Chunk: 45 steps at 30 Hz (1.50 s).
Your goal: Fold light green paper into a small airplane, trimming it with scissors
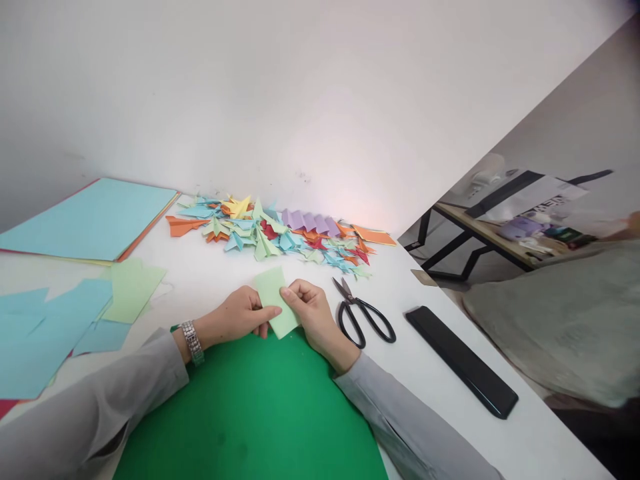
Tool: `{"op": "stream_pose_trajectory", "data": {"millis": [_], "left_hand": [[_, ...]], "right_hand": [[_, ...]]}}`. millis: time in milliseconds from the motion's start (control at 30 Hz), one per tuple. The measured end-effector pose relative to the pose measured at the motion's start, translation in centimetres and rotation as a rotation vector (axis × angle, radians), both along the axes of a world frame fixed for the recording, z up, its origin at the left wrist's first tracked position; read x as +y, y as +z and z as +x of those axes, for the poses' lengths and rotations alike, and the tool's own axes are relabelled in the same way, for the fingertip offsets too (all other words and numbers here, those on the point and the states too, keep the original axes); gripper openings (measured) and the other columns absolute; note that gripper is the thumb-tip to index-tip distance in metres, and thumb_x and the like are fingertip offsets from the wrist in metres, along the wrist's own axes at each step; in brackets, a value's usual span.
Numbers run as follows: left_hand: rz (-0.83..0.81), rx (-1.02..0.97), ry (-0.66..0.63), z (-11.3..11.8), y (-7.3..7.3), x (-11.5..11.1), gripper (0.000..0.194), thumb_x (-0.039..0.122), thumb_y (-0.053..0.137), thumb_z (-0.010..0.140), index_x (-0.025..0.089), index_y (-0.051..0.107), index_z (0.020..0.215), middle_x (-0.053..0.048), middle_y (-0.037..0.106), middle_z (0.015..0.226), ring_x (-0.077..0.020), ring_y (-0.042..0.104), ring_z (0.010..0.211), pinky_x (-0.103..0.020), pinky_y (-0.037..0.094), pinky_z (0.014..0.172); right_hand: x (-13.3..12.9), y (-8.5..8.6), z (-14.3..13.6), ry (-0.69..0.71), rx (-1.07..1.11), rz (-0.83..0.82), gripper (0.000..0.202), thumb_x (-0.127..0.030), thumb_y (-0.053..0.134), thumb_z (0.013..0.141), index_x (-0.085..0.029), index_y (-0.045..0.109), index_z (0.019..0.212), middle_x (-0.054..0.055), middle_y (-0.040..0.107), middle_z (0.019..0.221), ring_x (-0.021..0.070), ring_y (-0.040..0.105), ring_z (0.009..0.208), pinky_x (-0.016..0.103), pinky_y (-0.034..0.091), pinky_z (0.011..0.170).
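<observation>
Between my two hands is a small folded piece of light green paper [273, 287], held upright above the far edge of a green mat [250, 407]. My left hand [243, 313] pinches its lower left side, thumb across the front. On the right side, my right hand [313, 310] grips it with the thumb on the front face and the fingers behind. Black-handled scissors [367, 317] lie just right of my right hand, blades slightly apart. Behind the paper, along the wall, is a pile of folded paper shapes [265, 247] in several colours.
Large coloured sheets [95, 217] are stacked at the back left. Loose blue and green paper pieces [135, 287] lie nearer. A long black object [460, 360] rests at right by the table edge. Beyond stands another table [480, 230] with items, and a person's sleeve [565, 320].
</observation>
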State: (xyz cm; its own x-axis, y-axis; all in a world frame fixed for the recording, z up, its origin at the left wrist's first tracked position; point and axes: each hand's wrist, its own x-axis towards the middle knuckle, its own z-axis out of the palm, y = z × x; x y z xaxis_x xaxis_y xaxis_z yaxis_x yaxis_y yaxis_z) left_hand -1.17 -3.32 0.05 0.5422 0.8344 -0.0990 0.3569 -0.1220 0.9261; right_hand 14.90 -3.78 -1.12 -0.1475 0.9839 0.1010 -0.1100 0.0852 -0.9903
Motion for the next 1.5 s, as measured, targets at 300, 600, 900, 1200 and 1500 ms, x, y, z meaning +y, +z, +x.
{"op": "stream_pose_trajectory", "data": {"millis": [300,600,900,1200,1500], "left_hand": [[-0.037,-0.029,0.004,0.2,0.3,-0.1,0.050,0.050,0.052,0.076,0.015,0.056,0.039,-0.003,0.054,0.038,-0.0099,0.048,0.039,-0.022,0.040,0.046],[-0.016,0.009,0.096,0.4,0.4,-0.3,0.046,0.047,0.053,0.075,0.016,0.052,0.041,0.002,0.047,0.034,-0.0088,0.043,0.034,-0.022,0.036,0.043],[-0.008,-0.075,0.057,0.3,-0.7,-0.1,0.039,0.048,0.055,0.074,0.013,0.059,0.056,-0.002,0.058,0.050,-0.0123,0.051,0.045,-0.023,0.038,0.046],[-0.033,-0.021,0.048,0.4,0.1,-0.3,0.044,0.045,0.051,0.078,0.016,0.054,0.045,-0.004,0.061,0.045,-0.0111,0.051,0.042,-0.022,0.038,0.047],[0.015,0.042,0.110,0.6,0.6,-0.6,0.043,0.041,0.051,0.076,0.017,0.051,0.040,0.001,0.050,0.035,-0.0099,0.044,0.037,-0.023,0.034,0.044]], "right_hand": [[0.1,-0.4,0.1,-0.004,0.022,-0.037,0.035,-0.044,0.069,0.067,-0.018,0.049,0.057,-0.006,0.047,0.045,0.0068,0.036,0.039,0.021,0.027,0.038],[0.2,-0.3,0.2,-0.038,0.012,-0.034,0.036,-0.046,0.069,0.068,-0.019,0.048,0.057,-0.007,0.044,0.042,0.0063,0.032,0.036,0.020,0.024,0.035],[-0.5,0.3,-0.8,-0.072,-0.022,0.044,0.036,-0.047,0.067,0.069,-0.019,0.048,0.056,-0.006,0.044,0.044,0.0069,0.035,0.038,0.021,0.027,0.036],[0.1,-0.4,-0.7,-0.198,0.019,-0.008,0.036,-0.046,0.069,0.067,-0.018,0.048,0.056,-0.006,0.042,0.048,0.0069,0.033,0.042,0.021,0.028,0.040],[0.4,-0.6,-0.7,-0.208,0.022,-0.001,0.035,-0.045,0.069,0.066,-0.018,0.049,0.055,-0.005,0.043,0.049,0.0076,0.033,0.045,0.021,0.027,0.042]]}}
